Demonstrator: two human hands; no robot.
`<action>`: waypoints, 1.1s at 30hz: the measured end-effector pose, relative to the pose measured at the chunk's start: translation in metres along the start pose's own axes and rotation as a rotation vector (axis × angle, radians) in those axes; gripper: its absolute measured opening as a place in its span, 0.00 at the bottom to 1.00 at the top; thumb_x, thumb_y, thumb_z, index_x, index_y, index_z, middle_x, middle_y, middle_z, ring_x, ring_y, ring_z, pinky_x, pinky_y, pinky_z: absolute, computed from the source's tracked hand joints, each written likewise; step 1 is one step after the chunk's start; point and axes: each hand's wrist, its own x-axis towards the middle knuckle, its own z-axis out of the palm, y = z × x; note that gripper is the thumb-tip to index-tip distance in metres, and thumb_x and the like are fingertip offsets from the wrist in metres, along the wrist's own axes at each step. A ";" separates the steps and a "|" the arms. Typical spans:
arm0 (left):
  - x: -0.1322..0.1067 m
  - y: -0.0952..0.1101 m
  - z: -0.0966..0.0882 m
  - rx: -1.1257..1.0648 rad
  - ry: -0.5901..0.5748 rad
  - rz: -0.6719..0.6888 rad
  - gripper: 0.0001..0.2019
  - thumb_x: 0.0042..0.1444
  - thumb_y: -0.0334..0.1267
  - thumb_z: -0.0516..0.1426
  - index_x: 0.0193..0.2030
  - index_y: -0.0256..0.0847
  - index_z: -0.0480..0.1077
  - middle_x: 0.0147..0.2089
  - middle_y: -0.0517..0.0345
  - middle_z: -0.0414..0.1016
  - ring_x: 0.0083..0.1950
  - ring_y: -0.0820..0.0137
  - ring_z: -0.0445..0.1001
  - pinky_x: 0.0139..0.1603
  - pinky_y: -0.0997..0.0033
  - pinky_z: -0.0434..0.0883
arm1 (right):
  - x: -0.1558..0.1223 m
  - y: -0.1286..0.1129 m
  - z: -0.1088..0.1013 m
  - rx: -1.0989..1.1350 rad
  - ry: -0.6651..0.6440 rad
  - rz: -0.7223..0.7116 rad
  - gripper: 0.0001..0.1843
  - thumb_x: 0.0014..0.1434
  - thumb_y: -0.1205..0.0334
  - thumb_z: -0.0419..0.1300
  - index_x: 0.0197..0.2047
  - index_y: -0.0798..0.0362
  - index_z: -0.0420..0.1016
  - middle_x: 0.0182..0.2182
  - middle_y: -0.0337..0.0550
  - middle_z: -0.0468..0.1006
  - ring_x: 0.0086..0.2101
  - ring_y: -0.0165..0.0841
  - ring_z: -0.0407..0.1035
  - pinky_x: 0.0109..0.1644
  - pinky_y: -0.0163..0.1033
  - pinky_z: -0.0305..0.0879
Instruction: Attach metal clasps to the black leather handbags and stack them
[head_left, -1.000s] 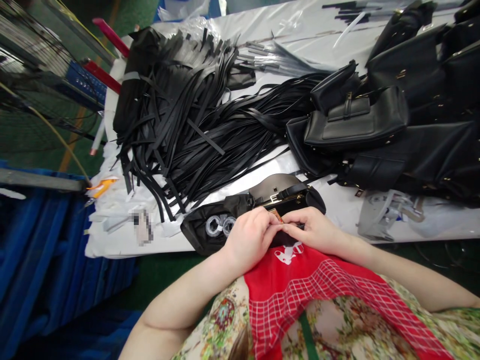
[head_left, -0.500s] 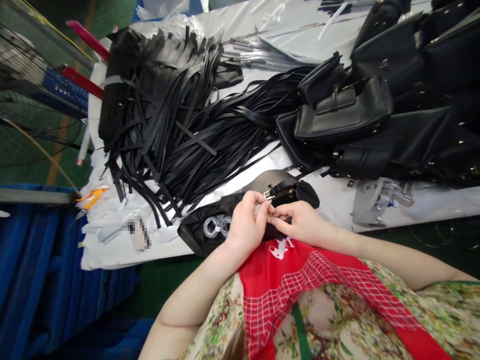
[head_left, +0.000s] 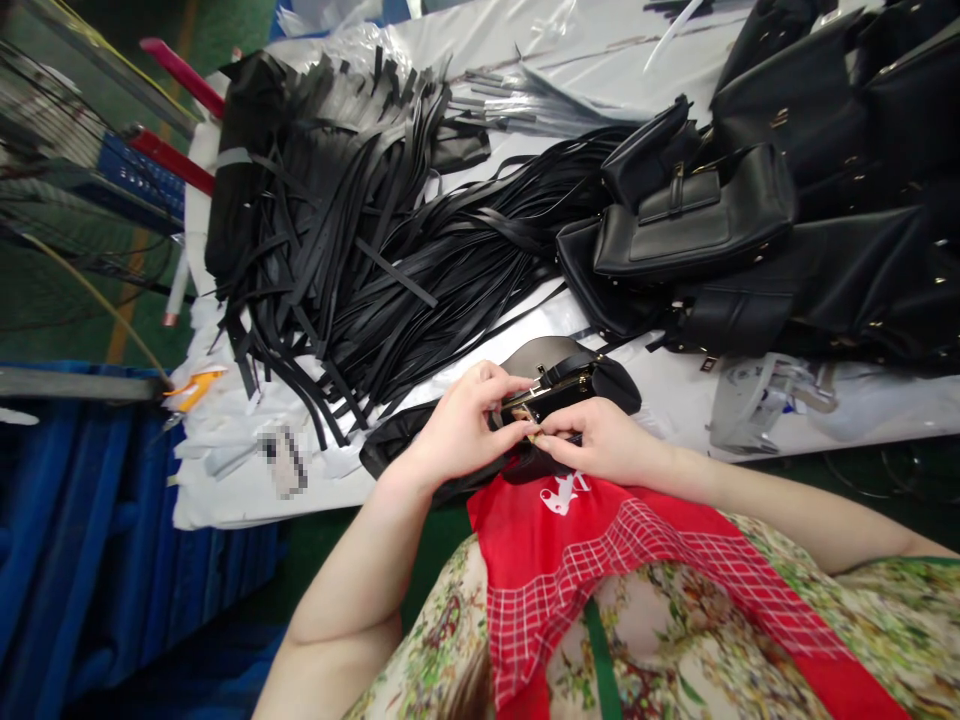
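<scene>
A small black handbag (head_left: 592, 385) with gold metal fittings lies at the near edge of the table, partly over my lap. My left hand (head_left: 457, 425) curls around its left side, fingers closed on the bag's gold-edged rim. My right hand (head_left: 600, 440) pinches at a small gold fitting on the bag's front, fingertips meeting those of the left hand. A dark flat pouch (head_left: 394, 445) lies under the left hand. What the right fingertips pinch is too small to name.
A big heap of black leather straps (head_left: 375, 250) covers the table's left and middle. Several finished black bags (head_left: 750, 220) are stacked at the right. The table is covered in white plastic sheet (head_left: 825, 410). Blue fabric (head_left: 90, 540) hangs at the left.
My left hand has shifted left and up, covering the clear rings seen on the pouch earlier. Both hands stay closed on the bag, which has tilted slightly toward me.
</scene>
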 end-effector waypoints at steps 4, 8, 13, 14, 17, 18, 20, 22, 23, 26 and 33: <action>0.019 -0.013 -0.011 -0.161 -0.317 0.106 0.07 0.53 0.38 0.62 0.38 0.41 0.78 0.35 0.56 0.70 0.37 0.72 0.70 0.39 0.73 0.69 | 0.003 0.002 -0.003 0.005 -0.090 -0.052 0.20 0.61 0.54 0.54 0.22 0.56 0.70 0.17 0.34 0.65 0.21 0.24 0.55 0.27 0.33 0.48; 0.033 -0.020 -0.013 -0.233 -0.468 0.182 0.07 0.55 0.36 0.60 0.39 0.41 0.79 0.35 0.55 0.72 0.37 0.72 0.71 0.41 0.73 0.69 | 0.008 0.013 -0.006 0.100 -0.189 -0.059 0.22 0.61 0.50 0.54 0.24 0.57 0.75 0.19 0.35 0.67 0.23 0.25 0.58 0.28 0.32 0.52; 0.044 -0.017 -0.010 -0.283 -0.648 0.288 0.06 0.56 0.36 0.60 0.36 0.40 0.80 0.33 0.53 0.75 0.36 0.72 0.72 0.40 0.75 0.69 | 0.013 0.030 -0.008 0.366 -0.438 -0.149 0.18 0.57 0.50 0.61 0.38 0.56 0.82 0.33 0.41 0.77 0.35 0.31 0.69 0.40 0.33 0.64; 0.046 -0.016 -0.009 -0.294 -0.701 0.306 0.06 0.56 0.36 0.60 0.36 0.40 0.80 0.32 0.53 0.75 0.35 0.72 0.72 0.39 0.75 0.69 | 0.014 0.033 -0.008 0.398 -0.486 -0.182 0.17 0.55 0.51 0.64 0.40 0.55 0.82 0.36 0.42 0.77 0.38 0.31 0.70 0.44 0.33 0.64; 0.051 -0.013 -0.007 -0.327 -0.841 0.338 0.07 0.56 0.37 0.60 0.36 0.39 0.80 0.31 0.53 0.76 0.33 0.72 0.72 0.36 0.75 0.68 | 0.017 0.037 -0.006 0.487 -0.580 -0.229 0.15 0.54 0.54 0.65 0.40 0.55 0.82 0.39 0.44 0.78 0.42 0.32 0.70 0.49 0.34 0.64; 0.052 -0.013 -0.006 -0.336 -0.872 0.339 0.08 0.57 0.37 0.59 0.37 0.39 0.80 0.31 0.52 0.76 0.33 0.72 0.73 0.36 0.76 0.68 | 0.018 0.037 -0.006 0.520 -0.604 -0.219 0.14 0.55 0.54 0.65 0.40 0.55 0.82 0.38 0.44 0.78 0.41 0.32 0.71 0.49 0.35 0.65; 0.053 -0.013 -0.005 -0.331 -0.903 0.338 0.08 0.58 0.38 0.59 0.38 0.39 0.79 0.33 0.52 0.77 0.33 0.72 0.73 0.36 0.76 0.68 | 0.019 0.039 -0.005 0.600 -0.662 -0.160 0.14 0.56 0.55 0.64 0.38 0.57 0.82 0.35 0.45 0.79 0.38 0.31 0.72 0.46 0.35 0.66; 0.051 -0.009 -0.006 -0.250 -0.866 0.354 0.08 0.59 0.38 0.58 0.38 0.40 0.79 0.33 0.53 0.77 0.34 0.73 0.74 0.37 0.76 0.68 | 0.019 0.041 -0.005 0.683 -0.710 -0.052 0.13 0.54 0.56 0.66 0.35 0.59 0.82 0.31 0.44 0.79 0.33 0.29 0.71 0.40 0.34 0.67; 0.048 -0.005 -0.006 -0.170 -0.817 0.372 0.08 0.59 0.37 0.57 0.37 0.40 0.79 0.33 0.54 0.77 0.34 0.72 0.73 0.37 0.76 0.68 | 0.019 0.042 -0.004 0.727 -0.723 0.018 0.12 0.53 0.57 0.67 0.33 0.59 0.82 0.29 0.43 0.79 0.31 0.28 0.71 0.38 0.33 0.67; 0.034 0.016 -0.004 0.194 -0.597 0.422 0.09 0.60 0.35 0.55 0.33 0.42 0.77 0.31 0.56 0.74 0.35 0.70 0.72 0.37 0.73 0.66 | 0.018 0.045 -0.001 0.846 -0.722 0.234 0.11 0.49 0.58 0.68 0.32 0.59 0.81 0.28 0.41 0.80 0.28 0.27 0.71 0.37 0.33 0.68; -0.002 0.044 0.020 0.716 -0.233 0.476 0.12 0.62 0.28 0.48 0.37 0.34 0.73 0.31 0.51 0.71 0.34 0.65 0.70 0.30 0.67 0.62 | 0.018 0.047 0.008 0.846 -0.498 0.264 0.07 0.47 0.61 0.68 0.28 0.58 0.80 0.27 0.40 0.80 0.28 0.29 0.71 0.38 0.36 0.68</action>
